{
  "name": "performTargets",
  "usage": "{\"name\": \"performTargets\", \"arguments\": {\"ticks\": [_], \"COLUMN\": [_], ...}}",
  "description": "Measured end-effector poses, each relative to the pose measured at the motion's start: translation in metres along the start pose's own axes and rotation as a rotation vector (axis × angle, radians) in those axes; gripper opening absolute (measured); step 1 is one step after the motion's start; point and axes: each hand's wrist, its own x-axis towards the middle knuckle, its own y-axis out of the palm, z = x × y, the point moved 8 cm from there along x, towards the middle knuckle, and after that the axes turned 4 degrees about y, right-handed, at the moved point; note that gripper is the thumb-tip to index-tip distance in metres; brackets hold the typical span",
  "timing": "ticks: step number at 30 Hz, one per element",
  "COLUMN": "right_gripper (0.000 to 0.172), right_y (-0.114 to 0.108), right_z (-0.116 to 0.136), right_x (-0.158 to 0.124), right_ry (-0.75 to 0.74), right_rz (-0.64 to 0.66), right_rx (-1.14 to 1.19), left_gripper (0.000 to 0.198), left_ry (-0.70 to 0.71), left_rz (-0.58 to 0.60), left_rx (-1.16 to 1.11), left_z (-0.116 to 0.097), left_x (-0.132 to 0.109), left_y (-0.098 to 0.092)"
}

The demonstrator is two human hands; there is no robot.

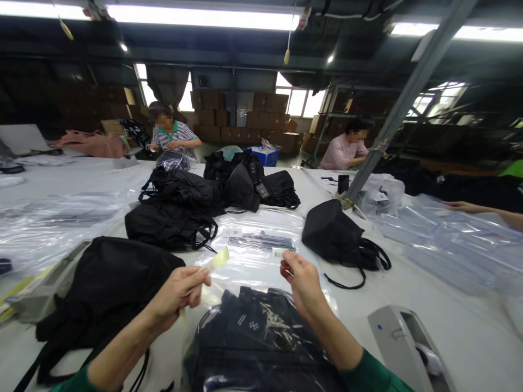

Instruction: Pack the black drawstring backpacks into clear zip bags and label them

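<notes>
My left hand (183, 294) pinches a strip of yellowish label backing (219, 258), which sticks up past the fingertips. Between the thumb and finger of my right hand (300, 277) is a small white sticker (278, 252) with print on it. Below both hands, close to me, lies a black bag in a clear plastic bag (261, 337), with a dark tag showing through the film. Flat clear plastic bags (261, 226) lie just beyond, with a white printed label (232, 232) on them.
Black bags lie at the left (118, 272), at the right (330, 234) and in a pile (241, 185) further back. A grey dispenser (408, 343) sits at front right. A slanted metal post (404, 103) rises from the table. Two people work across it; another person's arm (486, 211) reaches in from the right.
</notes>
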Motion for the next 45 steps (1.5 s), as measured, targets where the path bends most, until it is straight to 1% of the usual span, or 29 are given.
{"name": "performTargets", "arguments": {"ticks": [1, 2, 4, 5, 6, 7, 8, 10, 12, 13, 14, 16, 18, 21, 25, 27, 29, 30, 31, 32, 33, 34, 36, 37, 38, 39, 41, 43, 45], "right_gripper": [0.035, 0.034, 0.032, 0.031, 0.029, 0.028, 0.026, 0.023, 0.02, 0.019, 0.018, 0.017, 0.017, 0.017, 0.02, 0.021, 0.02, 0.02, 0.019, 0.019, 0.019, 0.018, 0.02, 0.024, 0.029, 0.034, 0.037, 0.035, 0.034], "right_y": [0.001, 0.006, 0.022, 0.028, 0.033, 0.037, 0.04, 0.044, 0.045, 0.045, 0.045, 0.044, 0.042, 0.039, 0.032, 0.031, 0.032, 0.033, 0.034, 0.035, 0.036, 0.033, 0.02, 0.012, 0.005, 0.003, 0.014, 0.026, 0.029], "right_z": [0.0, 0.0, -0.004, -0.006, -0.007, -0.007, -0.007, -0.009, -0.013, -0.016, -0.02, -0.026, -0.03, -0.033, -0.036, -0.033, -0.027, -0.023, -0.019, -0.013, -0.006, 0.003, 0.02, 0.023, 0.02, 0.013, -0.007, -0.019, -0.023], "right_x": [-0.006, -0.014, -0.037, -0.049, -0.059, -0.068, -0.074, -0.084, -0.09, -0.092, -0.094, -0.096, -0.097, -0.095, -0.085, -0.076, -0.066, -0.061, -0.057, -0.053, -0.049, -0.045, -0.039, -0.038, -0.038, -0.04, -0.049, -0.058, -0.06], "right_ry": [0.019, 0.053, 0.147, 0.192, 0.225, 0.248, 0.267, 0.301, 0.344, 0.37, 0.396, 0.436, 0.451, 0.457, 0.428, 0.349, 0.242, 0.193, 0.145, 0.089, 0.024, -0.051, -0.169, -0.175, -0.139, -0.076, 0.062, 0.136, 0.153], "right_rz": [0.044, 0.133, 0.334, 0.402, 0.442, 0.464, 0.479, 0.504, 0.504, 0.495, 0.486, 0.469, 0.46, 0.459, 0.483, 0.508, 0.532, 0.545, 0.556, 0.565, 0.555, 0.505, 0.31, 0.218, 0.165, 0.167, 0.316, 0.441, 0.431], "right_rx": [-0.025, -0.061, -0.096, -0.087, -0.072, -0.056, -0.041, -0.016, 0.019, 0.036, 0.051, 0.073, 0.086, 0.081, -0.015, -0.159, -0.362, -0.467, -0.565, -0.643, -0.692, -0.706, -0.631, -0.557, -0.478, -0.406, -0.286, -0.181, -0.107], "left_gripper": [0.046, 0.05, 0.056, 0.055, 0.051, 0.046, 0.042, 0.045, 0.045, 0.044, 0.041, 0.037, 0.036, 0.033, 0.032, 0.028, 0.024, 0.02, 0.018, 0.016, 0.016, 0.017, 0.021, 0.023, 0.025, 0.025, 0.025, 0.024, 0.024], "left_ry": [-0.018, -0.059, -0.133, -0.134, -0.103, -0.045, 0.029, 0.172, 0.284, 0.3, 0.287, 0.205, 0.123, 0.077, 0.069, 0.01, -0.08, -0.117, -0.145, -0.158, -0.158, -0.156, -0.17, -0.181, -0.196, -0.213, -0.228, -0.246, -0.274], "left_rz": [-0.08, -0.132, -0.14, -0.126, -0.118, -0.13, -0.155, -0.24, -0.336, -0.347, -0.326, -0.2, -0.042, 0.094, 0.185, 0.327, 0.511, 0.579, 0.621, 0.625, 0.586, 0.513, 0.299, 0.178, 0.068, -0.016, -0.11, -0.144, -0.16], "left_rx": [0.048, 0.139, 0.392, 0.527, 0.654, 0.761, 0.846, 0.962, 0.989, 0.952, 0.878, 0.658, 0.466, 0.343, 0.353, 0.396, 0.463, 0.496, 0.514, 0.504, 0.452, 0.354, 0.059, -0.098, -0.239, -0.356, -0.517, -0.612, -0.663], "left_z": [0.014, 0.03, 0.06, 0.069, 0.072, 0.068, 0.058, 0.028, -0.006, -0.019, -0.027, -0.029, -0.024, -0.021, -0.035, -0.038, -0.035, -0.032, -0.028, -0.026, -0.024, -0.023, -0.017, -0.012, -0.005, 0.003, 0.016, 0.026, 0.032], "left_x": [-0.003, -0.007, -0.015, -0.019, -0.022, -0.027, -0.032, -0.043, -0.054, -0.057, -0.058, -0.055, -0.05, -0.04, -0.017, -0.007, -0.003, -0.002, -0.001, 0.0, 0.002, 0.004, 0.006, 0.006, 0.004, 0.001, -0.004, -0.009, -0.013], "left_y": [-0.022, -0.043, -0.073, -0.082, -0.087, -0.089, -0.087, -0.078, -0.063, -0.054, -0.044, -0.018, 0.011, 0.043, 0.063, 0.077, 0.092, 0.098, 0.103, 0.105, 0.106, 0.104, 0.097, 0.093, 0.09, 0.089, 0.093, 0.101, 0.107]}}
